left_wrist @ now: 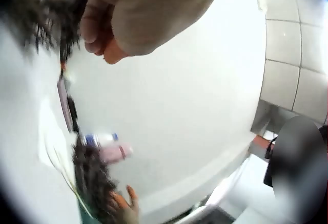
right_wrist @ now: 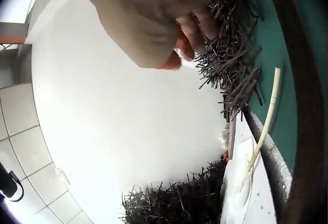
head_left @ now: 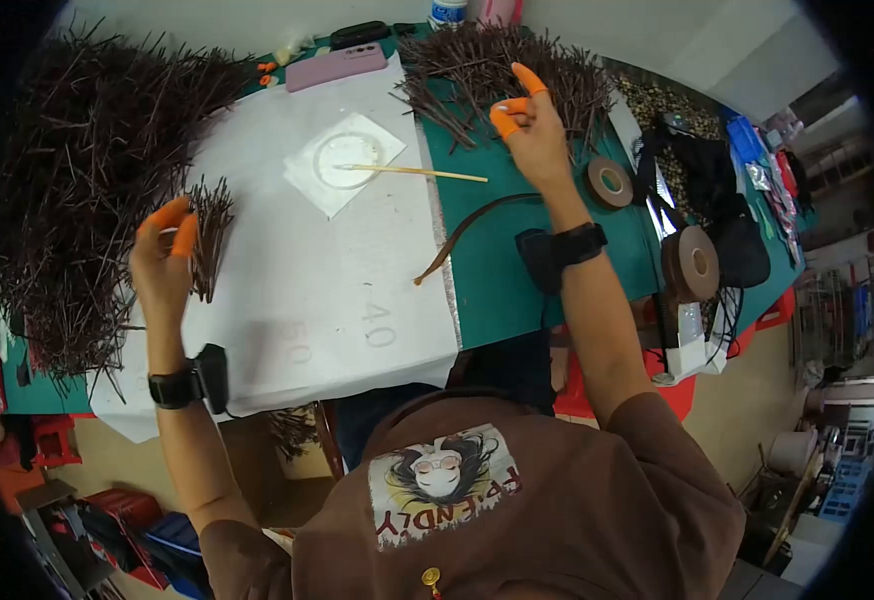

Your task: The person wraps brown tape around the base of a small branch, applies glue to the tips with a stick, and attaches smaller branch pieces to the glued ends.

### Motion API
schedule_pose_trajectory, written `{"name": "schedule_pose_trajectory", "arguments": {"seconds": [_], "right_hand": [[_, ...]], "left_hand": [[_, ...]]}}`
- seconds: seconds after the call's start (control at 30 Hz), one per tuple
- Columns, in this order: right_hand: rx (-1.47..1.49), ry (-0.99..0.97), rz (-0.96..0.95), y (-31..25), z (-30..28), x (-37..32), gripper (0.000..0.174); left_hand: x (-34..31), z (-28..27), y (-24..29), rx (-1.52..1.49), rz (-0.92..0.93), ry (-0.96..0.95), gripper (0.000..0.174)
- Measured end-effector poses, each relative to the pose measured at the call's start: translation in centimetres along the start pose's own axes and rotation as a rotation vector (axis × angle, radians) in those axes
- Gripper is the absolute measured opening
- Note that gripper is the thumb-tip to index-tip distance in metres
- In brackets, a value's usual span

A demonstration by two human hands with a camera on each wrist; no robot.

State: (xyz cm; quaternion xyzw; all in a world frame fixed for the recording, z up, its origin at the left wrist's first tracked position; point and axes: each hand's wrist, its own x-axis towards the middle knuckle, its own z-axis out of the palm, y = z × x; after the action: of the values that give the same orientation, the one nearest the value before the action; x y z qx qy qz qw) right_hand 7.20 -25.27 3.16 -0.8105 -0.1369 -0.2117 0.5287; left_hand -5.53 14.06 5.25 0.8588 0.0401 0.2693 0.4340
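Observation:
My left hand [head_left: 160, 285] is raised at the left of the white sheet [head_left: 297, 260], beside a small bundle of brown twigs [head_left: 215, 225]. Orange covers sit on its thumb and forefinger, which curve with a gap between them. Nothing shows in that hand. Over at the upper right, my right hand [head_left: 539, 150] hovers at the near edge of a brown twig pile [head_left: 467, 65]. Its thumb and forefinger wear orange covers too and stand apart, holding nothing visible. In the right wrist view the right hand [right_wrist: 148, 19] overlaps the twigs [right_wrist: 225, 55].
A large twig heap [head_left: 87, 180] fills the left side. A pale stick [head_left: 437, 174] lies across a white square dish [head_left: 377, 145]. Beyond is a pinkish phone [head_left: 337, 67]. Brown tape rolls [head_left: 597, 182] and a loose brown strip [head_left: 477, 215] lie on the green table [head_left: 502, 310].

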Motion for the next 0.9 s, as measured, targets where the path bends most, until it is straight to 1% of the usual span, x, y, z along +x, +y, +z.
{"name": "schedule_pose_trajectory", "arguments": {"seconds": [0.03, 0.07, 0.1, 0.13, 0.2, 0.23, 0.27, 0.3, 0.33, 0.37, 0.4, 0.5, 0.53, 0.57, 0.63, 0.67, 0.7, 0.77, 0.8, 0.83, 0.9], "right_hand": [[0.047, 0.006, 0.006, 0.3, 0.2, 0.1, 0.048], [0.12, 0.112, -0.024, 0.8, 0.0, 0.3, 0.046], [0.192, 0.22, -0.053, 1.3, -0.5, 0.4, 0.043], [0.263, 0.329, -0.08, 2.0, -1.2, 0.4, 0.04], [0.294, 0.537, -0.093, 3.6, -2.9, 0.2, 0.036], [0.311, 0.643, -0.1, 4.0, -3.5, 0.2, 0.034], [0.338, 0.681, -0.099, 4.2, -3.9, 0.2, 0.033], [0.339, 0.695, -0.102, 4.2, -4.1, 0.3, 0.033], [0.342, 0.709, -0.102, 4.1, -4.2, 0.3, 0.032], [0.346, 0.721, -0.103, 3.9, -4.2, 0.4, 0.032], [0.364, 0.728, -0.109, 3.7, -4.4, 0.4, 0.031], [0.379, 0.728, -0.067, 3.1, -4.7, 0.3, 0.032], [0.334, 0.719, -0.071, 3.4, -4.6, 0.3, 0.032], [0.353, 0.693, -0.082, 3.4, -4.5, 0.4, 0.032], [0.391, 0.642, -0.104, 3.3, -4.4, 0.3, 0.034], [0.359, 0.604, -0.117, 3.5, -4.4, 0.3, 0.035], [0.402, 0.555, -0.124, 3.2, -4.5, 0.4, 0.035], [0.487, 0.45, -0.128, 2.2, -4.2, 0.4, 0.035], [0.431, 0.392, -0.134, 2.3, -3.6, 0.5, 0.035], [0.343, 0.349, -0.165, 2.5, -2.8, 0.3, 0.035], [0.128, 0.294, -0.232, 2.7, -1.8, -0.1, 0.036]], "left_hand": [[-0.2, 1.7, 1.5, -0.158, -0.051, -0.056, 0.02], [-0.4, 3.2, 3.0, -0.235, -0.075, -0.18, 0.019], [-0.6, 4.6, 5.8, -0.247, -0.135, -0.244, 0.019], [-0.5, 6.3, 7.0, -0.261, -0.123, -0.312, 0.017], [0.2, 8.8, 10.2, -0.159, -0.162, -0.487, 0.018], [0.6, 10.3, 11.4, -0.194, -0.14, -0.567, 0.019], [1.1, 12.3, 11.5, -0.201, -0.013, -0.629, 0.019], [1.6, 14.6, 11.2, -0.206, 0.14, -0.628, 0.017], [2.0, 16.5, 11.9, -0.13, 0.314, -0.651, 0.019], [2.2, 18.0, 13.0, -0.006, 0.403, -0.664, 0.019], [2.5, 20.2, 13.2, 0.068, 0.441, -0.693, 0.018], [2.4, 25.0, 15.2, 0.37, 0.555, -0.693, 0.02], [2.4, 26.6, 14.9, 0.402, 0.555, -0.716, 0.02], [2.4, 28.2, 14.4, 0.437, 0.557, -0.739, 0.021], [2.3, 29.4, 14.1, 0.468, 0.548, -0.76, 0.021], [2.4, 29.6, 13.7, 0.464, 0.537, -0.758, 0.02], [2.7, 29.3, 14.0, 0.46, 0.526, -0.755, 0.019], [3.5, 27.6, 14.1, 0.446, 0.602, -0.685, 0.017], [4.0, 26.3, 14.5, 0.438, 0.637, -0.651, 0.016], [4.2, 24.9, 15.1, 0.424, 0.63, -0.644, 0.015], [4.5, 22.9, 17.0, 0.364, 0.655, -0.637, 0.015]]}}
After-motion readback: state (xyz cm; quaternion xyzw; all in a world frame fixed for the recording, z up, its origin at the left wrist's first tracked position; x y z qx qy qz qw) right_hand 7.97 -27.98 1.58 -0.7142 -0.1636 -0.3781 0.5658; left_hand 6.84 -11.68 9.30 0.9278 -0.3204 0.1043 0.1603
